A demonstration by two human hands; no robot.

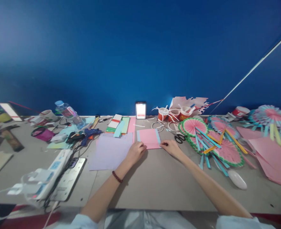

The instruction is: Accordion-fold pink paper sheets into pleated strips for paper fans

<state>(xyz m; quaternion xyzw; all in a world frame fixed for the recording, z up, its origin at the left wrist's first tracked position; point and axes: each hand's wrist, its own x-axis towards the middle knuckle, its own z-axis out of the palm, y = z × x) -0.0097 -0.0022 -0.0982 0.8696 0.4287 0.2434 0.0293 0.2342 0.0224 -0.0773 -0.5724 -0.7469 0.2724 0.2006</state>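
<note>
While the left hand [138,150] lies curled at the seven-o'clock corner of the pink sheet [148,138], grip impossible to tell, the right hand [171,147] pinches the five-o'clock corner. Pale-blue strips [158,137] edge the sheet. Scissors [179,138] at three, pleated fans [195,126] beyond; lilac paper [110,151] toward nine; upright lit screen [140,110] near twelve.

Soft shadows, blurry left edge
</note>
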